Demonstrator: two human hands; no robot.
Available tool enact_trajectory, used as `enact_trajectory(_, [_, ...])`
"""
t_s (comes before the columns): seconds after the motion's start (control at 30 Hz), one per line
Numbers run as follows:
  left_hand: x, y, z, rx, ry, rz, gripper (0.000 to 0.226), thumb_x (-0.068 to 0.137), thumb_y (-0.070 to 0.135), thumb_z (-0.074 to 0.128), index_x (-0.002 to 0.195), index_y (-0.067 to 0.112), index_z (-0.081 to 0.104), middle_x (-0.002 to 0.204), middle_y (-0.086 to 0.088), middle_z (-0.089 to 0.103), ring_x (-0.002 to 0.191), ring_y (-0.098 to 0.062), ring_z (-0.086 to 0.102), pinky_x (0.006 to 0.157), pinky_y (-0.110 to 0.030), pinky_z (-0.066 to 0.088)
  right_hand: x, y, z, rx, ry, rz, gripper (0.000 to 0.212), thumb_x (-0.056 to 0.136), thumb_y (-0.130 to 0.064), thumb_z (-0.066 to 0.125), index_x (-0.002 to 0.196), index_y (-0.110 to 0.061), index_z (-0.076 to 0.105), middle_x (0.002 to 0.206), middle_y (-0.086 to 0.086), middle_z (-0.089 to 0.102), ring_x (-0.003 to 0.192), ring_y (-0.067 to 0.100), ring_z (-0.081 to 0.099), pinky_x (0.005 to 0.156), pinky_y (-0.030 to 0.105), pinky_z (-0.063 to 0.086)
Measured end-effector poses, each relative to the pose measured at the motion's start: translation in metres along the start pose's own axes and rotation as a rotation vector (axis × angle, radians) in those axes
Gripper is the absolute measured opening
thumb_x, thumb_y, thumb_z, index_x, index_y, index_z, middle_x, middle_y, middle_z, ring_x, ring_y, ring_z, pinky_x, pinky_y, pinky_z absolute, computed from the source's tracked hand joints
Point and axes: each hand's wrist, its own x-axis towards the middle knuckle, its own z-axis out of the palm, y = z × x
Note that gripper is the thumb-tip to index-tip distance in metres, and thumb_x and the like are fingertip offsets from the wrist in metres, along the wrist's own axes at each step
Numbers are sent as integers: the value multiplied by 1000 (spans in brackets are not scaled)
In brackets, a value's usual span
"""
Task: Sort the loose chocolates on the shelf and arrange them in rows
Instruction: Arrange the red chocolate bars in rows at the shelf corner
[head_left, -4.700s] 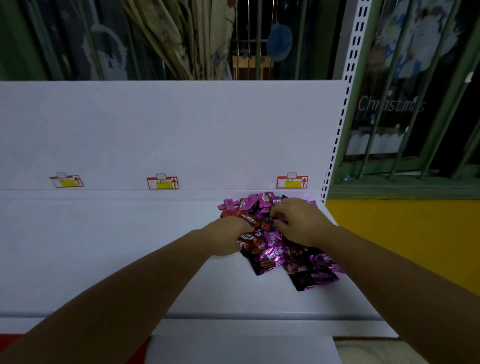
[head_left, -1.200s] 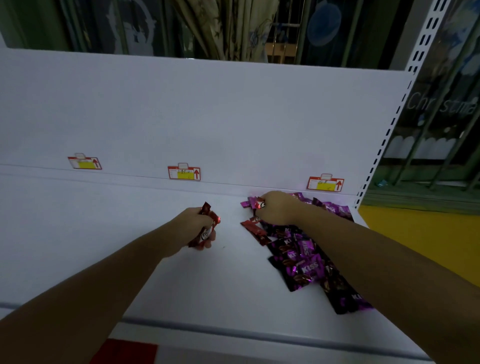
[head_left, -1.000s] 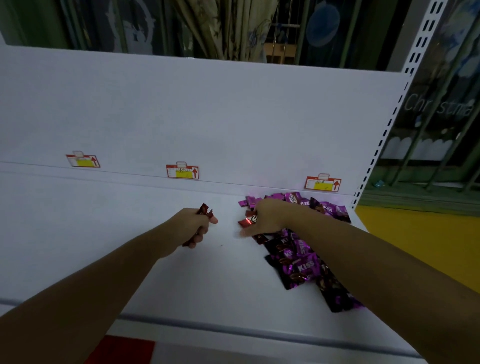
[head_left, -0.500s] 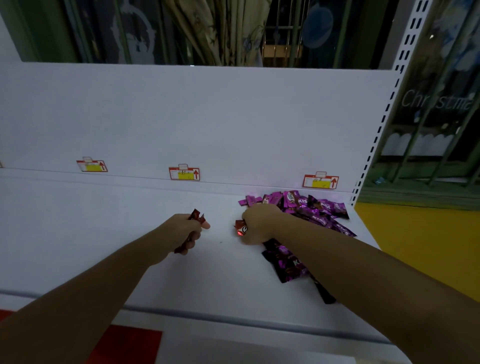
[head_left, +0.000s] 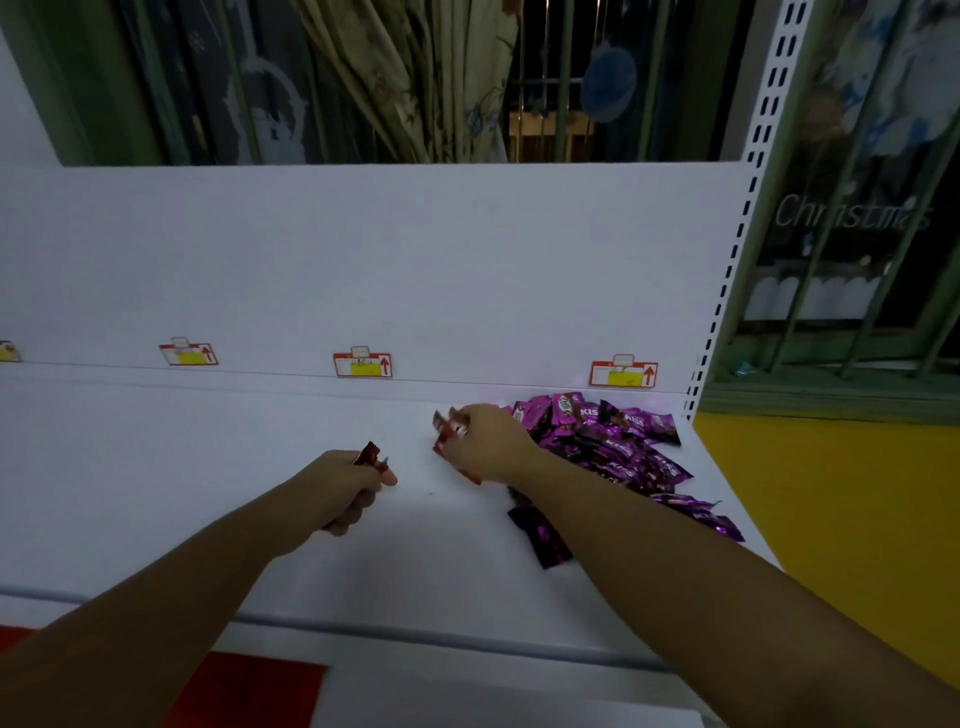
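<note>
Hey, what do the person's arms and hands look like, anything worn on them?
Both arms are bare to the frame's edge: no sleeve shows on the left forearm or right forearm. The left hand and right hand wear no gloves. No watch, bracelet or ring is visible, though the light is dim.

Purple chocolate pile (head_left: 615, 449) on white shelf (head_left: 156, 467)

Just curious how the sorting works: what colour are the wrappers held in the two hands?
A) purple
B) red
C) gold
B: the left hand and the right hand each grip red-wrapped chocolates, while the purple pile lies on the shelf.
</note>
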Motion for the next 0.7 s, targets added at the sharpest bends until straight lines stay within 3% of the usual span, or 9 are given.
enact_trajectory(0.07, [-8,0,-5,57,15,17,14,90,3,51,95,5,64,57,-6,42,48,-15,35,44,-21,30,-4,-8,-8,481,8,142,9,86,-16,55,81,-10,60,74,5,61,63,19,59,62,34,54])
enact_trajectory(0.17, [-19,2,-10,139,71,43,13,88,2,55,96,8,64,63,-9,45,52,-17,38,47,-23,35,-6,-12,-12,717,28,262,15,88,-18,56,73,-15,56,69,5,59,53,17,56,49,28,53])
enact_trajectory(0.27, [-32,3,-14,171,112,48,13,88,2,55,96,7,63,66,-9,45,55,-17,38,48,-24,35,-10,-15,-9,684,31,309,19,89,-20,53,71,-13,53,64,6,56,48,16,49,39,17,37])
enact_trajectory(0.4, [-50,3,-23,209,155,60,13,90,9,53,94,1,63,68,-8,45,54,-16,39,46,-23,33,-13,-19,-4,643,-21,273,17,89,-16,45,74,-11,51,62,6,49,46,14,38,42,18,24])
enact_trajectory(0.47, [-59,1,-29,239,177,74,12,90,9,52,88,3,62,65,-7,46,51,-16,39,44,-23,33,-13,-23,0,616,-71,217,18,89,-21,51,74,-12,50,62,5,45,46,13,34,43,19,22])
enact_trajectory(0.6, [-76,-6,-45,364,238,79,16,91,13,49,90,2,60,62,-6,50,48,-16,42,44,-23,37,-12,-35,8,476,-299,29,43,75,-50,71,77,-15,47,63,4,40,52,15,33,46,22,26])
enact_trajectory(0.7, [-88,-17,-61,695,294,107,22,93,21,46,91,4,58,73,-8,57,58,-18,50,52,-25,42,-12,-52,18,285,-477,-64,41,67,-37,82,79,-12,52,64,3,43,55,15,37,48,23,32])
